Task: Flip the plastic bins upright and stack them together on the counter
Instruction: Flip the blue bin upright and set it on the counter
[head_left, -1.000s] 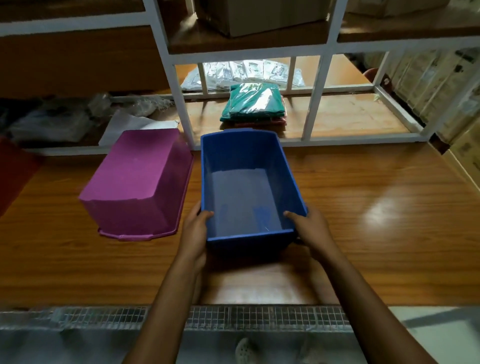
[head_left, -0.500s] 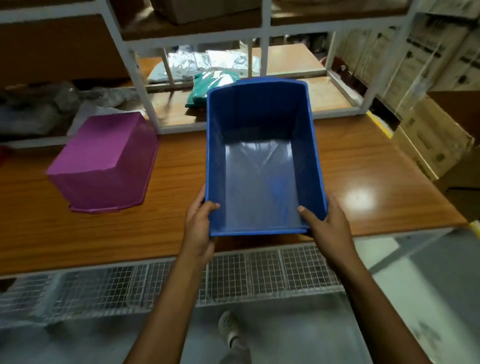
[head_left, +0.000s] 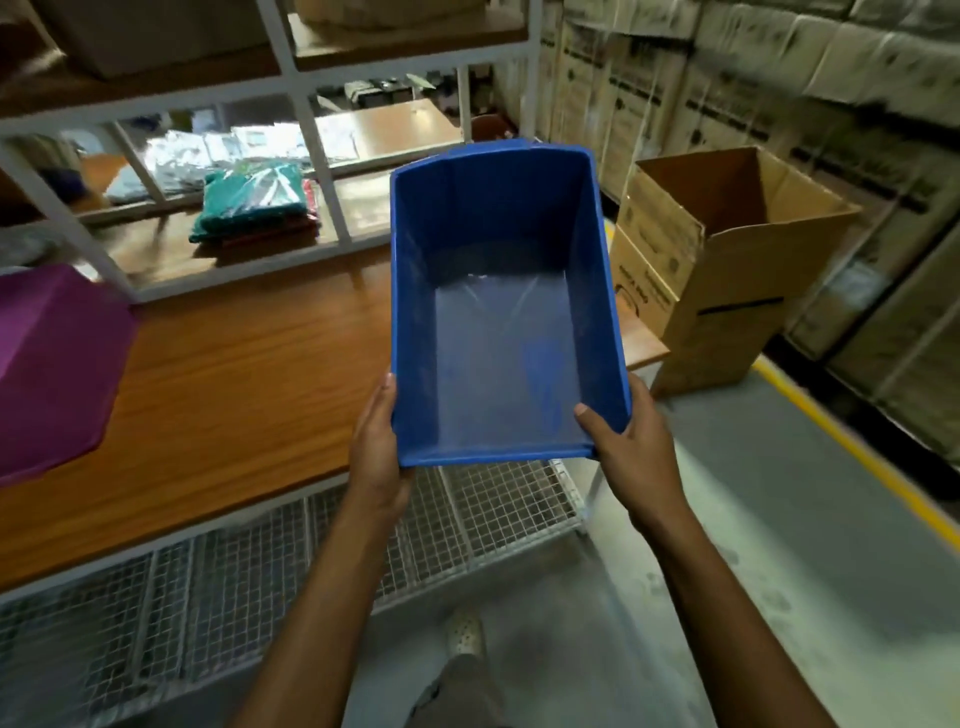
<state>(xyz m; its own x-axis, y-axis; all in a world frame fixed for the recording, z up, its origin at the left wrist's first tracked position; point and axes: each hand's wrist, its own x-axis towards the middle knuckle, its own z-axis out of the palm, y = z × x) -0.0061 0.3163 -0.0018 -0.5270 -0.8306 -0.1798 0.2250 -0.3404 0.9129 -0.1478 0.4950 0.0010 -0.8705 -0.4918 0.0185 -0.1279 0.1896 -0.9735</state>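
Out in front of me, my left hand & right hand each grip a near corner of the blue rectangular plastic bin, opening up, held in air over the wooden counter edge; purple plastic bin sits upside down on counter, far left; open brown cardboard box on floor, right
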